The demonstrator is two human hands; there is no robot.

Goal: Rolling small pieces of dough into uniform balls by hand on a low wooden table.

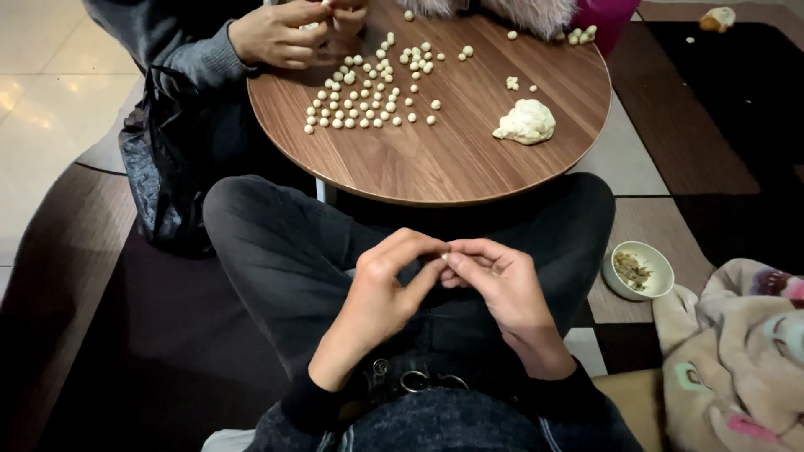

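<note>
Fingertips of left hand (381, 289) and right hand (498, 289) pinch one dough bit (445, 254); bowl (641, 270) holds brown filling.

Small white ceramic bowl of brown filling (641, 269) at four o'clock on patterned floor rug (678, 125); pastel fleece blanket (737, 360) at five; black plastic bag (159, 167) at nine.

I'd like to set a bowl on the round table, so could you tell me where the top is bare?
On the round table, the near edge is bare, between the small dough balls and the dough lump. The far left is crowded with balls beside another person's hands.
</note>
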